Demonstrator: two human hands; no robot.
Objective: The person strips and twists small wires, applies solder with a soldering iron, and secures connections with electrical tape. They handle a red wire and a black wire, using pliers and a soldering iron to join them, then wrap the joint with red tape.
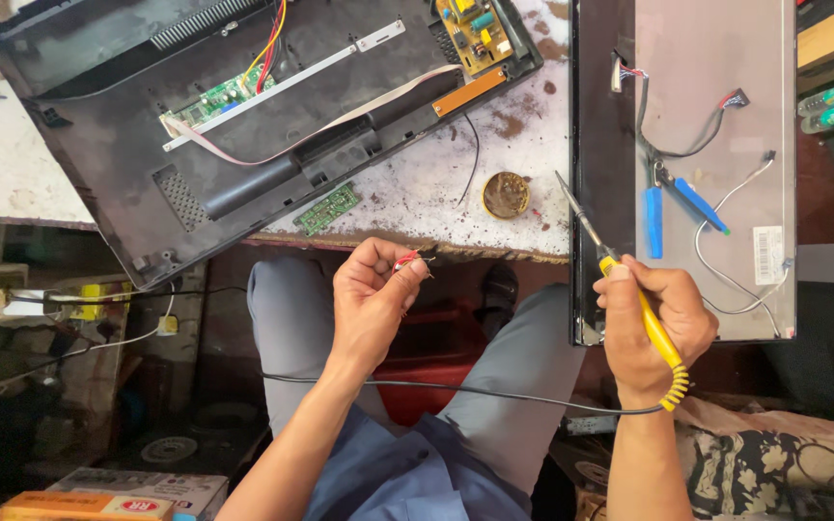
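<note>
Pinching thin red wires [405,260] between its fingertips above the lap, the left hand [371,307] sits apart from the right hand [656,323], clamped around a yellow-handled soldering iron [629,289] tipped towards a round brass tin [506,195].

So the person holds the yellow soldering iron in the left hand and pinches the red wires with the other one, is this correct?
Not quite. The head view shows the yellow soldering iron in the right hand; the left hand pinches the red wires.
</note>
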